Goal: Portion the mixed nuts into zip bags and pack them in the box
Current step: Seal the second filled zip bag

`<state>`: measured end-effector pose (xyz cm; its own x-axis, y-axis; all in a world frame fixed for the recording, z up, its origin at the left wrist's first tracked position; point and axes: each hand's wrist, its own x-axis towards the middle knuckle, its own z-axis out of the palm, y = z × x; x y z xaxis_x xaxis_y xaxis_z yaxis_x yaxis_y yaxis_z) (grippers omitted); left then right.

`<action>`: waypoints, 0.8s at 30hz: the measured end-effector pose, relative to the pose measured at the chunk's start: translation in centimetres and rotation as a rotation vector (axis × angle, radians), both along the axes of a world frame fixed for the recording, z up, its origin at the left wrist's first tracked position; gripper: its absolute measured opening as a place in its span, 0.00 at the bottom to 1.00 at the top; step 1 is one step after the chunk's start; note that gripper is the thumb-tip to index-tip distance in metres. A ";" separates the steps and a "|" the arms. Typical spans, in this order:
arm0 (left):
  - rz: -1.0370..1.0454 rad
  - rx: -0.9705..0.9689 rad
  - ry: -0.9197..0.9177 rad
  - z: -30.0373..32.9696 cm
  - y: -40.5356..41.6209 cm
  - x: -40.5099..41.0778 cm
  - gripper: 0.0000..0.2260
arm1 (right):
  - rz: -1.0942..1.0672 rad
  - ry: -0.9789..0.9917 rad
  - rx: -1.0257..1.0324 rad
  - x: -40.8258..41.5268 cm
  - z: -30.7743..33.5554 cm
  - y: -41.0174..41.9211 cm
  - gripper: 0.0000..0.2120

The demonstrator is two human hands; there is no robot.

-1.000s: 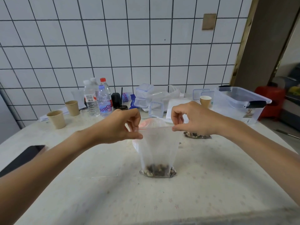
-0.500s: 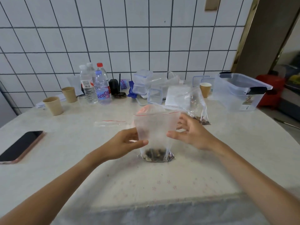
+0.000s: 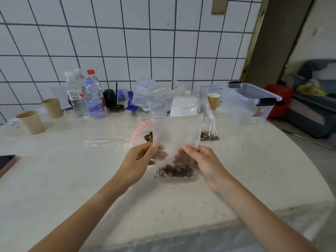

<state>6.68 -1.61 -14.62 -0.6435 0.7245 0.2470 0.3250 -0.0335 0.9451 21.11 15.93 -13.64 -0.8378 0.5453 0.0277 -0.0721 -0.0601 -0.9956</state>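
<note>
A clear zip bag (image 3: 177, 132) with a red seal line stands upright in the middle of the table, a small heap of mixed nuts (image 3: 174, 172) at its bottom. My left hand (image 3: 139, 161) pinches its left side and my right hand (image 3: 202, 162) pinches its right side, both low on the bag. Behind it lies a pink-rimmed bag of nuts (image 3: 145, 135), partly hidden. A second filled zip bag (image 3: 209, 129) stands at the back right. The clear plastic box (image 3: 249, 102) with black latches sits open at the far right.
An empty flat zip bag (image 3: 103, 142) lies to the left. Water bottles (image 3: 89, 96), paper cups (image 3: 31, 121) and small clear containers (image 3: 143, 91) line the tiled wall. A phone (image 3: 6, 161) lies at the left edge. The table's rounded edge runs close in front.
My hands slid from the bag's top seal down to its lower sides. The camera tilted down and closer, and the bag moved slightly toward me.
</note>
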 end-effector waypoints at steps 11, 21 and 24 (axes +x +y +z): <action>-0.021 -0.300 0.912 -5.9 -0.8 -0.9 0.14 | -0.305 -0.007 0.040 0.2 3.3 13.5 0.10; 0.013 -0.266 0.883 -5.3 -0.7 -0.4 0.08 | -0.429 -0.292 0.163 -7.6 -0.1 18.3 0.14; 0.012 -0.252 0.890 -5.4 -0.6 -0.4 0.08 | -0.487 -0.258 0.232 -7.2 1.3 18.5 0.04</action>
<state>6.31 -2.25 -20.01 -0.2999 0.8187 0.4897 0.9338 0.1470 0.3261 13.95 34.40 -12.29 -0.4882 0.8725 0.0210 0.2094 0.1404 -0.9677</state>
